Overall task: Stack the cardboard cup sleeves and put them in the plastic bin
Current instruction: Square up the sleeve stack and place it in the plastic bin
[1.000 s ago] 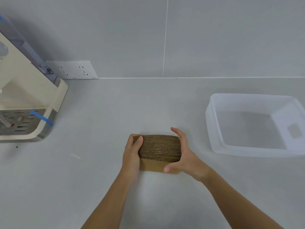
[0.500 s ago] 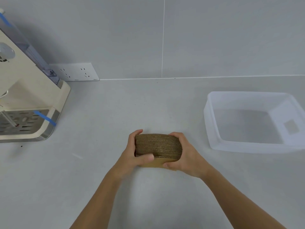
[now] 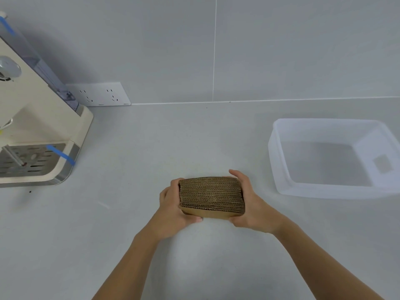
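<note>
1. The left hand and right hand clamp the two short ends of the stack of cardboard cup sleeves, both grips closed on it.
2. The stack sits low over the grey worktop, its long axis running left to right.
3. The empty plastic bin lies to the right and slightly farther away, nearer the right hand.

A cream-coloured drinks machine with a perforated metal drip tray and strips of blue tape stands at the left of the grey countertop, beside a white wall socket plate low on the grey tiled wall.
</note>
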### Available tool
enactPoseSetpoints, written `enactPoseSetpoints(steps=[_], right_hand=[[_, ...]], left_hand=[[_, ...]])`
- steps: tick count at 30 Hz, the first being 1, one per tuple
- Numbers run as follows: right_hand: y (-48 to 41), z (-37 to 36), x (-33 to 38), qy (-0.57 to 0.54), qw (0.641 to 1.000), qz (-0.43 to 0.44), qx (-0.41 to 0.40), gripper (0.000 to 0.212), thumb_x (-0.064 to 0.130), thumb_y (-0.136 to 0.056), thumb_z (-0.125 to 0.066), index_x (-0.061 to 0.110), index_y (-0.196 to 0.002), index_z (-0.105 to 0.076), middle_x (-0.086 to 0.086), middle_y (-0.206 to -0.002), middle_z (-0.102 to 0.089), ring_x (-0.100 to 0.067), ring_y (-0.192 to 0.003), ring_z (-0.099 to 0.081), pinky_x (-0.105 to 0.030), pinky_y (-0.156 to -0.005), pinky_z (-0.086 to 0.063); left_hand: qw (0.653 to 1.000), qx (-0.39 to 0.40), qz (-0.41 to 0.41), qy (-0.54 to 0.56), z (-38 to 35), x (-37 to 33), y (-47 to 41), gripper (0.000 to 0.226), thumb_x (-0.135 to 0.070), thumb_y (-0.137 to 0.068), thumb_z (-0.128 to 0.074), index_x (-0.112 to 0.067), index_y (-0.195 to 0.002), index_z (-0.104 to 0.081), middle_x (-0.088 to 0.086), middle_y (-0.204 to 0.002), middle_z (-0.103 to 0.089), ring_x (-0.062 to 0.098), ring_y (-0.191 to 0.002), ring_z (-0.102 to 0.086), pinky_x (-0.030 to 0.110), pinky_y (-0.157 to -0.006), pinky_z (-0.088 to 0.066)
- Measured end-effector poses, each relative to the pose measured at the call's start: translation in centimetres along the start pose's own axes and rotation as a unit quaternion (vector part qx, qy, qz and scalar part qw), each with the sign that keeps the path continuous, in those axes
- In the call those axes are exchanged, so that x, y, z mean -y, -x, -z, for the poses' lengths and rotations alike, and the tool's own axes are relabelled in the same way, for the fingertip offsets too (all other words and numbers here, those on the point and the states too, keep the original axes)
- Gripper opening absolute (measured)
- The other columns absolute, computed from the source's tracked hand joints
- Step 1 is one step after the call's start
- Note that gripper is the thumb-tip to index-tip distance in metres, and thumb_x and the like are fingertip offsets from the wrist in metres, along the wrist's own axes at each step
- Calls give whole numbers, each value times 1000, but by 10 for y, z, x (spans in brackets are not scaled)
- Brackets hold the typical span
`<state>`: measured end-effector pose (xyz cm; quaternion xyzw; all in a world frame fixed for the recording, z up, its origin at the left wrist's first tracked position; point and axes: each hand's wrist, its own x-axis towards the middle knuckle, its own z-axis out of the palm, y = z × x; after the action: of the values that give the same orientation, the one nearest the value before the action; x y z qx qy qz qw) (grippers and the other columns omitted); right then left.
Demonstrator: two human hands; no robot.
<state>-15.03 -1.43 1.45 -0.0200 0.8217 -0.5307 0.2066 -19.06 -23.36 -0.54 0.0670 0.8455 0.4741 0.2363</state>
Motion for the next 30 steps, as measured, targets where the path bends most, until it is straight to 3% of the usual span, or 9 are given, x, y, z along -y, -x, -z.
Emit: enactPoseSetpoints(steps=[2, 9, 13, 16, 18, 21, 24, 27, 30], right_hand=[[0, 3, 0, 40, 999, -8, 9, 97, 2, -72, -67, 46, -128, -2, 8, -103, -41, -9, -74, -54, -19, -63, -50], [-4, -2, -5, 18, 1000, -15, -13, 82, 2, -71, -67, 41, -122, -15, 2, -96, -42, -9, -73, -49, -19, -59, -45], [-5, -1, -7, 6, 1000, -8, -17, 83, 0, -71, -67, 38, -124, -15, 4, -99, -42, -8, -79, -49, -19, -64, -47], [-5, -3, -8, -13, 999, -1, -31, 87, 1, -71, -67, 43, -125, -14, 10, -109, -41, -10, -95, -51, -19, -74, -47], [-5, -6, -8, -2, 999, 0, -42, 87, 5, -70, -67, 51, -120, -13, 18, -112, -37, -16, -107, -45, -29, -87, -45], [-5, -10, -6, 13, 999, -1, -46, 85, 4, -71, -64, 49, -120, -11, 27, -111, -31, -16, -115, -34, -40, -102, -38], [-4, -9, -5, 24, 999, -4, -40, 84, 5, -72, -65, 48, -120, -11, 28, -111, -32, -14, -116, -32, -38, -103, -38], [-3, -3, -6, -2, 999, -14, -34, 83, 7, -70, -69, 43, -125, -19, 16, -117, -42, -14, -115, -43, -35, -95, -48], [-2, 4, -8, -47, 998, -5, -28, 75, -3, -69, -72, 33, -123, -33, 7, -119, -52, 1, -107, -53, -18, -83, -50]], left_hand=[[1000, 1, 3, 3, 0, 0, 0, 87, -17, -63, -83, -42, -119, -21, -5, -133, -30, 5, -126, -13, 26, -98, -26], [998, 56, -31, -18, 10, -2, 2, 88, -34, -59, -79, -60, -117, -18, -30, -126, -29, 8, -128, -18, 32, -102, -29], [998, 42, -45, 20, 15, 0, 1, 83, -33, -55, -80, -47, -122, -33, -11, -126, -48, 13, -121, -45, 34, -97, -45], [998, 39, -44, 0, 13, 1, 1, 83, -34, -56, -80, -52, -120, -30, -15, -127, -45, 14, -124, -41, 38, -99, -42], [997, 43, -47, -35, 11, 1, 2, 82, -31, -63, -80, -56, -116, -22, -25, -125, -34, 12, -126, -26, 34, -102, -32], [997, 33, -47, -54, 7, 1, 3, 82, -28, -69, -79, -50, -118, -17, -19, -125, -30, 10, -125, -19, 30, -98, -26], [997, 34, -44, -59, 8, 3, 2, 83, -30, -69, -79, -43, -123, -18, -14, -128, -30, 9, -125, -18, 30, -99, -27], [997, 31, -43, -62, 8, 4, 3, 80, -30, -68, -78, -40, -123, -22, -12, -126, -32, 10, -123, -22, 30, -100, -29], [997, 22, -49, -63, 8, 5, 4, 78, -31, -67, -78, -35, -125, -27, -10, -122, -35, 11, -119, -28, 31, -100, -32]])
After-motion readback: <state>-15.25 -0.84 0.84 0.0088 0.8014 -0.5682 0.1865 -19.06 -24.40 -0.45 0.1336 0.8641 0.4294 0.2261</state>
